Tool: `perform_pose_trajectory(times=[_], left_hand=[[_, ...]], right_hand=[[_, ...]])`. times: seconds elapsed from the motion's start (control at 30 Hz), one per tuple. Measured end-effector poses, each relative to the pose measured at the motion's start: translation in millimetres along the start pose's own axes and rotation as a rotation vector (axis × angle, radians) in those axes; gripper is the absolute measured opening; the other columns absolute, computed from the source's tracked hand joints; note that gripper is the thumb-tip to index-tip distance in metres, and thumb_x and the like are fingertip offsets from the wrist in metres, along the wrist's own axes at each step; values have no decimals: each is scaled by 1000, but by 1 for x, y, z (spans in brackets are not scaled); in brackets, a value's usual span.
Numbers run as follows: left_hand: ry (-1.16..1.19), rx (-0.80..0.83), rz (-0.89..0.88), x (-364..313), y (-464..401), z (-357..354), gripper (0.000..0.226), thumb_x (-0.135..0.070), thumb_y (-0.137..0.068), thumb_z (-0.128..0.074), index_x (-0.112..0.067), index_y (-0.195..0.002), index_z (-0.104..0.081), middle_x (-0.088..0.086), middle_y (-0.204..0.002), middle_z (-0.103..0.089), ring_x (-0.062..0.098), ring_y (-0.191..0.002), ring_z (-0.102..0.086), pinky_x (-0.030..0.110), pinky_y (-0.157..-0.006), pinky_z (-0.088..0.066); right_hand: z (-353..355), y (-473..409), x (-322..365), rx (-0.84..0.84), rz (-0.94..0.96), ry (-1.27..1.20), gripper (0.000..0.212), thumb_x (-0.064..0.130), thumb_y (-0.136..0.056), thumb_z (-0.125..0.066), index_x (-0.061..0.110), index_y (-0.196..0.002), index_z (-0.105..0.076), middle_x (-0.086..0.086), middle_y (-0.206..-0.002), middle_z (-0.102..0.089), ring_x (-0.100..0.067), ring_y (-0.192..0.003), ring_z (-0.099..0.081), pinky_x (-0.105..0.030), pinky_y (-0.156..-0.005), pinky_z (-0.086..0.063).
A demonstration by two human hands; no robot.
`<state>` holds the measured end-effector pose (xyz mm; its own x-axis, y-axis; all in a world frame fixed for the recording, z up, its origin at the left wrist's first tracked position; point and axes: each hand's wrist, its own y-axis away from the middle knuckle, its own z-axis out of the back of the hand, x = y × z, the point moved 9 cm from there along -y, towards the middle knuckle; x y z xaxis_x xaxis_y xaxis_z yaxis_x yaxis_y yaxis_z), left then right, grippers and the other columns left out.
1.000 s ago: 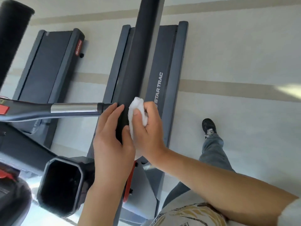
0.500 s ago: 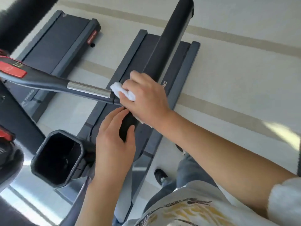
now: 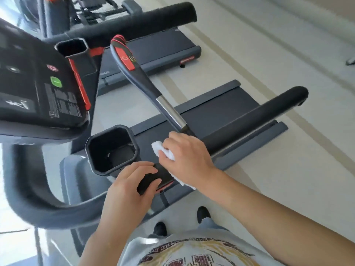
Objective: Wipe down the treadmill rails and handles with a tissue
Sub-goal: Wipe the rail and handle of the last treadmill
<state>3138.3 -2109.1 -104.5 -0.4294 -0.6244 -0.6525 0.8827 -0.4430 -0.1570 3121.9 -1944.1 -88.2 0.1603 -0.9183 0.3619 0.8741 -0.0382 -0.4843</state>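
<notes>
A black padded side rail [image 3: 249,123] of the treadmill runs from lower left to upper right across the middle. My right hand [image 3: 188,158] presses a crumpled white tissue [image 3: 163,150] onto the rail's near part, just below where a slim handle bar [image 3: 171,110] with a chrome sleeve joins it. My left hand [image 3: 128,191] grips the rail's near end, fingers curled over the top, close beside the right hand. Part of the tissue pokes out under my right wrist.
A black cup holder [image 3: 111,148] sits left of my hands. The console [image 3: 38,81] with red and green buttons fills the upper left. A second treadmill [image 3: 153,48] with its own padded rail stands behind. My shoes [image 3: 203,214] stand on pale floor.
The view has swung left and the rail now lies diagonally. My right hand with the tissue slid down the rail toward my left hand, which still holds the rail's near end.
</notes>
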Motion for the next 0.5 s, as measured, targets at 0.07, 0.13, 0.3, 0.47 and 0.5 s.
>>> perform_pose_trajectory(times=[0.07,0.13,0.3,0.47,0.5], left_hand=[[-32,-36,22,5,7,11,23,-18,-84,-87,-24,-103,-76,-19,-116,-69,7,-106,-67,25,-90,-55],[-68,-101,44,14,18,26,21,-16,-79,-90,-22,-91,-74,-19,-108,-71,9,-99,-67,27,-83,-56],[-125,-271,168,51,58,62,20,-23,-80,-91,-26,-89,-74,-22,-98,-70,9,-91,-64,35,-81,-56],[-201,-316,200,71,66,85,10,-36,-90,-78,-27,-92,-77,-19,-91,-71,13,-88,-65,40,-86,-57],[-225,-328,208,75,65,90,5,-31,-91,-79,-27,-91,-77,-18,-89,-70,13,-87,-65,42,-84,-57]], right_hand=[[-11,2,31,63,113,-7,25,29,-92,-65,15,-73,-56,4,-72,-42,-18,-60,-40,-33,-54,-38],[-20,7,63,90,208,-31,23,29,-96,-61,16,-78,-57,1,-74,-48,-20,-61,-46,-33,-54,-37],[-47,9,126,150,392,-52,21,28,-101,-56,17,-85,-64,1,-76,-45,-19,-62,-43,-33,-54,-38],[-76,-22,162,236,519,-85,20,25,-97,-69,11,-83,-64,-4,-81,-55,-22,-61,-54,-33,-51,-43],[-83,-30,169,246,548,-82,18,24,-96,-70,10,-86,-66,-6,-84,-58,-24,-62,-58,-34,-51,-45]])
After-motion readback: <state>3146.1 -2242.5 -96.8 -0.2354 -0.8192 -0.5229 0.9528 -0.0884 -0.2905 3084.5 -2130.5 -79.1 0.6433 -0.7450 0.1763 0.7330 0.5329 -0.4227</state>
